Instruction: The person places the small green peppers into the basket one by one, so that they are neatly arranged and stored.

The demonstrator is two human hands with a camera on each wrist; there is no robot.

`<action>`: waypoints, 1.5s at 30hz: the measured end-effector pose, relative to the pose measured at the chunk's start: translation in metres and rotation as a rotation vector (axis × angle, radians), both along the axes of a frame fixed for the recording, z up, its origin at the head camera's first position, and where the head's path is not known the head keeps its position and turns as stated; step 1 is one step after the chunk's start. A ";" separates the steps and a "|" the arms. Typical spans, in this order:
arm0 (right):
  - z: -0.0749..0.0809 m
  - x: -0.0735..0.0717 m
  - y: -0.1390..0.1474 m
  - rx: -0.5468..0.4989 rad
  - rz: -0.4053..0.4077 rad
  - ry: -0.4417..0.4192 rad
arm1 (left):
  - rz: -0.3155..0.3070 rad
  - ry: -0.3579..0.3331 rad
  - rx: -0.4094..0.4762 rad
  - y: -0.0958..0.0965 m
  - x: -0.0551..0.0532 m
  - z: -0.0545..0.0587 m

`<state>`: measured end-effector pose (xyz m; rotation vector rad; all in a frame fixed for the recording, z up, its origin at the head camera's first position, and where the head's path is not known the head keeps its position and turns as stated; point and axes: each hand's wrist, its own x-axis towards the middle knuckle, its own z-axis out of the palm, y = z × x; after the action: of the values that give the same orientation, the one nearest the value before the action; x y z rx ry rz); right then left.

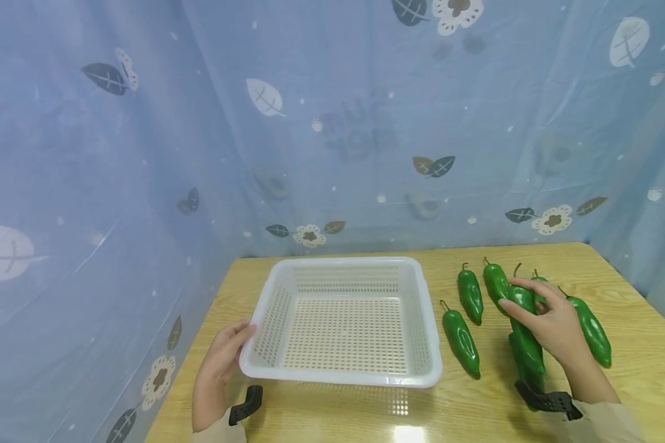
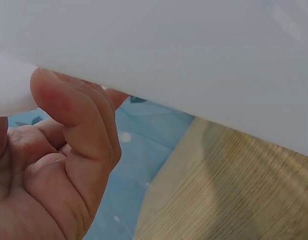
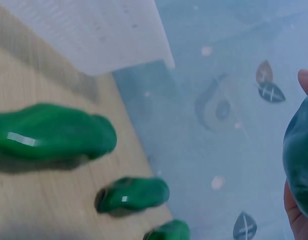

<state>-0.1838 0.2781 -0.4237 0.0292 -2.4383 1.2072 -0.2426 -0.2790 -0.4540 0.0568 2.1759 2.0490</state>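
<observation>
My left hand [image 1: 221, 351] grips the left rim of a white plastic basket [image 1: 340, 375] with slotted walls and floor. In the left wrist view, the curled fingers [image 2: 89, 115] meet the edge of the basket's pale wall [image 2: 169, 60]. At the right, my right hand [image 1: 560, 323] holds a long green pepper [image 1: 526, 341] between thumb and fingers, its stem pointing away from me. That pepper [image 3: 301, 155] shows at the right edge of the right wrist view. Another green pepper [image 1: 515, 354] is partly hidden beneath it.
Between the basket and my right hand lie several green peppers, among them a near one [image 1: 461, 341] and a farther one [image 1: 470, 295]. Another pepper [image 1: 593, 335] lies right of that hand. The wooden table [image 1: 321, 418] meets blue patterned curtains [image 1: 332, 154] at its back and sides.
</observation>
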 end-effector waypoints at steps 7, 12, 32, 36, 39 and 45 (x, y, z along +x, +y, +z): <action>0.017 -0.011 -0.021 0.050 0.036 0.038 | 0.031 -0.017 0.001 0.001 0.000 0.000; 0.027 -0.019 -0.035 0.054 0.085 0.024 | 0.049 -0.026 0.000 0.003 0.000 0.001; 0.042 -0.047 -0.081 0.077 0.193 -0.002 | 0.067 -0.013 -0.013 0.003 0.000 -0.002; 0.042 -0.055 -0.090 0.074 0.212 -0.015 | 0.062 -0.002 -0.019 0.003 0.000 -0.001; 0.043 -0.061 -0.097 0.079 0.215 -0.024 | 0.060 -0.008 -0.016 0.002 -0.001 -0.002; 0.044 -0.071 -0.112 0.082 0.231 -0.056 | 0.036 -0.003 -0.024 0.001 -0.001 -0.001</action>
<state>-0.2547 0.1662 -0.3792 0.3130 -2.5882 1.2166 -0.2437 -0.2776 -0.4550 0.0119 2.2149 2.0404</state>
